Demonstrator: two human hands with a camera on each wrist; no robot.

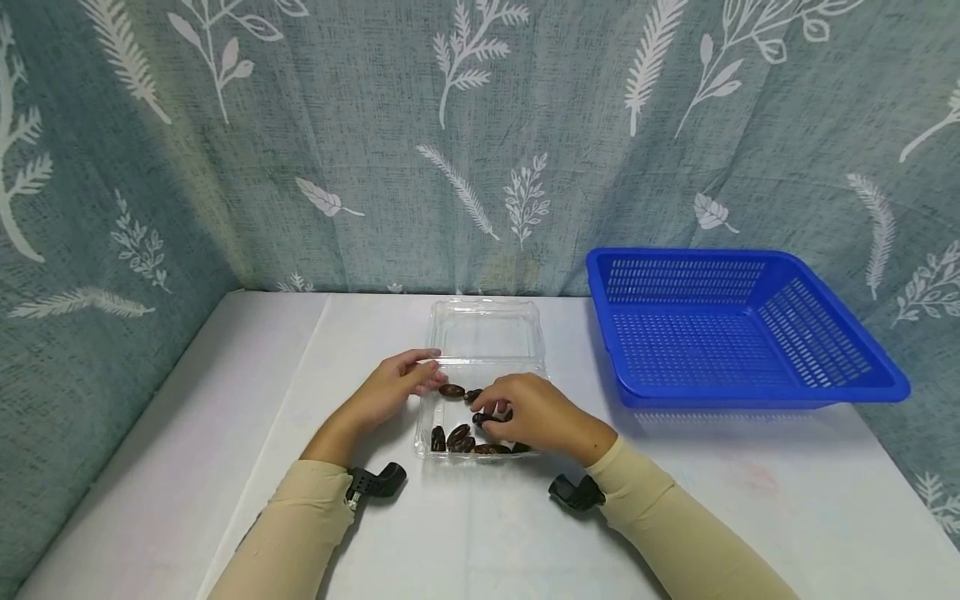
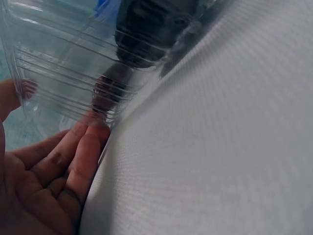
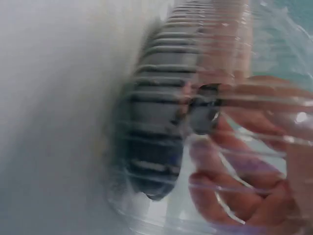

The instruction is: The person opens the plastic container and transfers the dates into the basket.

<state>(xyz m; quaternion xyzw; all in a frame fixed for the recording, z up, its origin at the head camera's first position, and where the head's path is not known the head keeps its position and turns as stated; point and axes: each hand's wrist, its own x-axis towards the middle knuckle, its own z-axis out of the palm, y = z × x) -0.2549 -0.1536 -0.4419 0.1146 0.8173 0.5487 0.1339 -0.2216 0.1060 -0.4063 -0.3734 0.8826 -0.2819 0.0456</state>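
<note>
A clear plastic clamshell container (image 1: pixel 487 332) lies with its lid folded back, and several dark brown dates sit in its tray. My left hand (image 1: pixel 386 392) holds the tray's left edge, its fingertips beside a date (image 1: pixel 452 390) near the hinge. In the left wrist view, the fingers (image 2: pixel 80 164) meet the ribbed wall low down, close to the tabletop. My right hand (image 1: pixel 536 412) reaches into the tray and pinches a date (image 3: pixel 204 110), seen through the wall in the right wrist view. More dates (image 1: pixel 459 437) lie along the front side; the hand hides part of the tray.
A blue perforated basket (image 1: pixel 757 392) stands to the right on the white tabletop (image 1: pixel 480 533). Leaf-patterned grey-green cloth (image 1: pixel 390 233) hangs behind and at the left. A black wrist camera (image 1: pixel 382 481) sits on each sleeve.
</note>
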